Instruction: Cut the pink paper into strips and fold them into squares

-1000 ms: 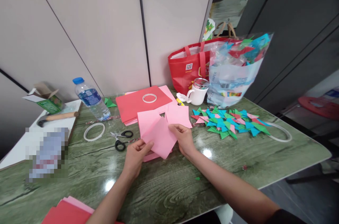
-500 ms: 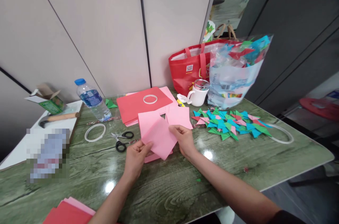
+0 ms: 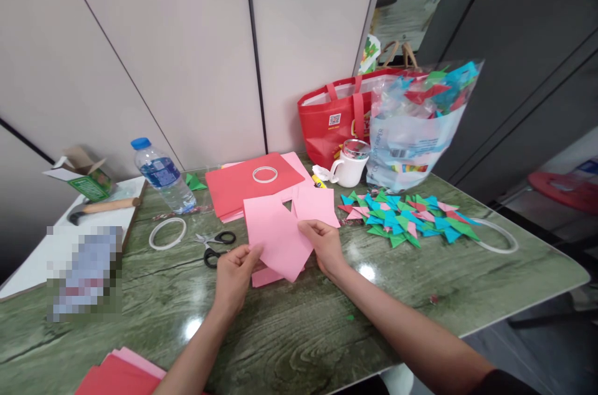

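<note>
Pink paper (image 3: 284,252) is held between both hands over the middle of the table (image 3: 289,333), with more pink sheets (image 3: 317,205) beside and beneath it. The left hand (image 3: 233,278) pinches its left edge, thumb on top; the right hand (image 3: 327,250) grips its right corner between thumb and fingers. It looks light, thin and limp, likely to buckle or crease if squeezed, so edges and corners seem the best places for a gentle hold. Scissors (image 3: 213,239) lie just beyond the left hand, red paper (image 3: 233,188) near the back edge, folded pieces (image 3: 397,219) towards the right edge.
</note>
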The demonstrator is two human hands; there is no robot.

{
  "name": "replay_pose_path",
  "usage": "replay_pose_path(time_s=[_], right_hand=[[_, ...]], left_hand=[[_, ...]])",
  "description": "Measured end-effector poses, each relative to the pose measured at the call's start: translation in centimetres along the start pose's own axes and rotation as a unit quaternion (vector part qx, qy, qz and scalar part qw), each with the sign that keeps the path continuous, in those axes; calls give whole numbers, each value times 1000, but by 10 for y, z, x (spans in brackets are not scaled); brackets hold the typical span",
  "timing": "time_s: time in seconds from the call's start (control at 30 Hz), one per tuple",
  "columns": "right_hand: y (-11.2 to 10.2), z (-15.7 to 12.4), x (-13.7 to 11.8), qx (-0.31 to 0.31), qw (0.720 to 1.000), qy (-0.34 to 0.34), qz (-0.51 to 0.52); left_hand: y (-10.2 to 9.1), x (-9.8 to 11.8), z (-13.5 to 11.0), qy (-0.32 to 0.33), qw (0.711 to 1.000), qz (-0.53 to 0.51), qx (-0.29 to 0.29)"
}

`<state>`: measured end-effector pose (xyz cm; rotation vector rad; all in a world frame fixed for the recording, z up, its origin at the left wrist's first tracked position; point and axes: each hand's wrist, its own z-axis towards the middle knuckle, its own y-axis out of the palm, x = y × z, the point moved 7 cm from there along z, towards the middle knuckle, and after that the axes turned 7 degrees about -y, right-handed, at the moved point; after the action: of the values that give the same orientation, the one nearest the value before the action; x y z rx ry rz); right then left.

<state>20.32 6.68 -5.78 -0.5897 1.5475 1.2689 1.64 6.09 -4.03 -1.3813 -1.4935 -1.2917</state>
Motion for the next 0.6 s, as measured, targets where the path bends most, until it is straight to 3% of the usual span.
replay_pose_path(time_s=[0.6], right_hand=[[2,-1,-1,1,1000,4,-1]], left_hand=[[-5,5,0,45,999,-21,15]])
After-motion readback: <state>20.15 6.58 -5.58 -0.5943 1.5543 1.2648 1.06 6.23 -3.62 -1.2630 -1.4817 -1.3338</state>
